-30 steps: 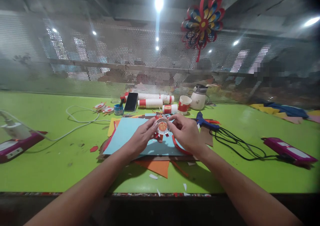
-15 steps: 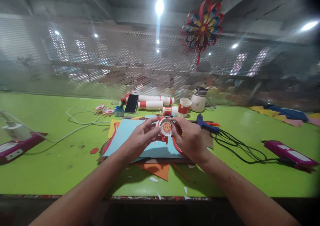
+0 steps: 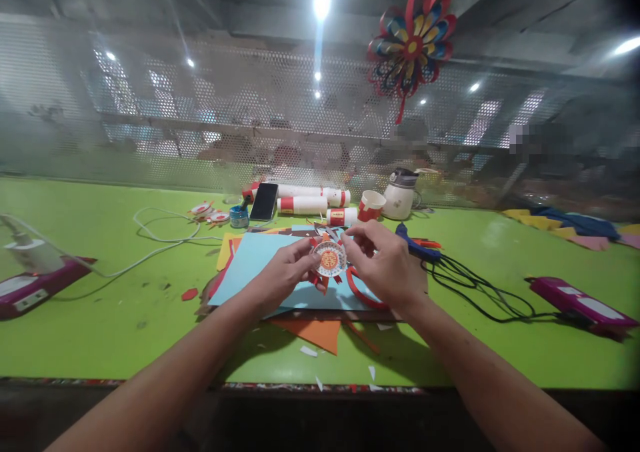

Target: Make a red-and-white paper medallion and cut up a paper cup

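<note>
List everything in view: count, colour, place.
disc: one, white, between hands
loop: one, red, by hands
sheet: one, blue, under hands
scraps: several, mixed, front
glue gun: one, blue, right
cup rolls: several, white, back
paper cup: one, red-white, back
jug: one, white, back
phone: one, black, back
jar: one, blue, back
crafts: two, red-white, left
power strips: two, purple, sides
cables: two, white and black, sides
flower ornament: one, multicoloured, above
flat pieces: several, mixed, right
table: one, green, below
screen: one, grey, back
lights: several, white, above
left hand: one, holding disc
right hand: one, beside disc
</note>
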Demonstrator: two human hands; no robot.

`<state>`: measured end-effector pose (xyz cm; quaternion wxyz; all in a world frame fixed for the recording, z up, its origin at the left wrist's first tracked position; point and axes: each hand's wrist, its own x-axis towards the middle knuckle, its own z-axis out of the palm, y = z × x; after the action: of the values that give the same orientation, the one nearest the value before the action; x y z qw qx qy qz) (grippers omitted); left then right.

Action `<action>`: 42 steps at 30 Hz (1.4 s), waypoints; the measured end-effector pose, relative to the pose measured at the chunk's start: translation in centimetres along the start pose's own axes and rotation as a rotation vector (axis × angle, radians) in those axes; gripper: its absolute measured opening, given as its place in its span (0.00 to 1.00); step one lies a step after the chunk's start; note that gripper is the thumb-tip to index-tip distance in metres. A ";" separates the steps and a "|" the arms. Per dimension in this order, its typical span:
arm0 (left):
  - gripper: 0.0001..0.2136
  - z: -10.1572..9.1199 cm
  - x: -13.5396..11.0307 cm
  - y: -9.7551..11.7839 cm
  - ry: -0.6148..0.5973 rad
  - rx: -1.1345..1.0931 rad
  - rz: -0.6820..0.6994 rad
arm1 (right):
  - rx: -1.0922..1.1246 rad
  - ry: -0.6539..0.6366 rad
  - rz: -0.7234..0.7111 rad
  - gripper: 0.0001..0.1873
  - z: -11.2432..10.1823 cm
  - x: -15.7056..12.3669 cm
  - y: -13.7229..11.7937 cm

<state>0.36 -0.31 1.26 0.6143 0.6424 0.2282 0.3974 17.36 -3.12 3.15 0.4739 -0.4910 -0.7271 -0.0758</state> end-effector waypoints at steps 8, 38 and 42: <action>0.23 0.0 -0.2 -0.4 -0.072 0.160 -0.026 | 0.537 -0.437 0.323 0.13 -0.1 1.0 2.4; 0.11 0.0 -0.6 0.2 -0.231 0.178 -0.100 | 0.901 -0.405 0.481 0.11 0.6 0.8 2.2; 0.09 -0.1 -0.2 -0.2 -0.159 0.073 -0.107 | 0.796 -0.326 0.462 0.14 0.7 0.9 2.1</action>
<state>0.15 -0.39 0.99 0.6271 0.6807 0.2269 0.3033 18.58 -1.11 2.69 0.5093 -0.4259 -0.6363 0.3929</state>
